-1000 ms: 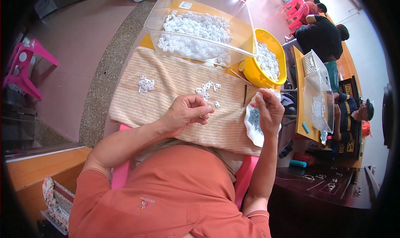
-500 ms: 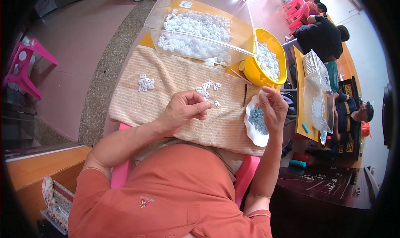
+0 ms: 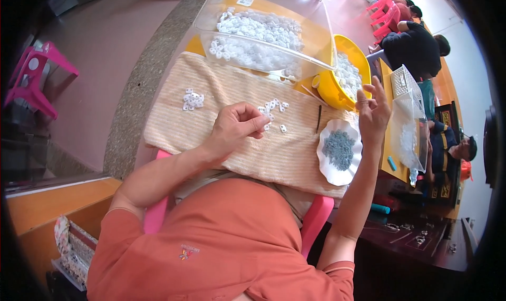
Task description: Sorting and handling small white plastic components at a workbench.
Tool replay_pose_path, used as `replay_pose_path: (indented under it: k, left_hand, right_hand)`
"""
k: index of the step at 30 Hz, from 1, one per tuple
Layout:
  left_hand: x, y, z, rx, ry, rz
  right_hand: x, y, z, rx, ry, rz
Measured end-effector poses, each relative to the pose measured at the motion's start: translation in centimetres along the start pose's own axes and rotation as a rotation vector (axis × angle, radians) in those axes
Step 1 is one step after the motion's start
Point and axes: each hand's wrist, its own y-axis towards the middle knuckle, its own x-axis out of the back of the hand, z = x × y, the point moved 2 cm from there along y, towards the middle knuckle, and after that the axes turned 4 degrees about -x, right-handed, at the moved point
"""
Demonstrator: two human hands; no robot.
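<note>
My left hand (image 3: 236,127) is closed in a pinch above the towel, with a small white plastic piece (image 3: 269,117) showing at the fingertips. Just beyond those fingers lies a loose group of white plastic pieces (image 3: 274,104), each with dark holes. A second little heap of the same pieces (image 3: 193,100) sits farther left. My right hand (image 3: 373,114) is raised between the yellow basin and the white dish, fingers apart, and nothing shows in it. Beneath and left of it, a scalloped white dish (image 3: 326,162) holds many tiny grey-blue parts (image 3: 339,150).
A striped beige towel (image 3: 211,80) covers the work surface. Behind it stands a clear plastic bin (image 3: 316,58) of white pieces, beside a yellow basin (image 3: 331,82) with more. A thin dark stick (image 3: 319,119) lies near the dish. Other people (image 3: 411,51) sit at right.
My right hand has moved up and to the right, away from the dish, and its fingers have spread. My left hand keeps its pinch over nearly the same spot.
</note>
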Motion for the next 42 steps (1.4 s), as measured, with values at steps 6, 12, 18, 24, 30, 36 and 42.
replay_pose_path:
  k: [6,12,18,24,30,36,42]
  left_hand:
    - [0.4,0.2,-0.7,-0.058,-0.05,-0.115]
    - [1.6,0.6,-0.8,-0.076,-0.02,-0.156]
    - [2.0,0.8,-0.9,-0.11,-0.034,-0.163]
    - [1.6,0.9,-1.4,-0.138,-0.05,-0.181]
    - [2.1,1.0,-1.2,-0.133,-0.008,-0.139]
    - [2.2,1.1,-1.1,-0.126,-0.006,-0.148]
    - [2.0,1.0,-0.9,-0.119,-0.025,-0.134]
  right_hand:
    - [-4.9,-5.9,1.4,0.059,0.152,0.457]
    - [-7.0,-7.6,3.9,-0.037,0.076,0.66]
    - [-7.8,-8.3,3.8,0.11,-0.071,0.76]
    - [-8.2,-8.4,3.8,0.117,-0.113,0.789]
    - [-8.6,-7.9,4.6,0.101,0.044,0.77]
    - [-9.7,-7.9,5.5,0.149,0.091,0.756]
    - [-11.7,-8.2,6.8,0.193,-0.072,0.717]
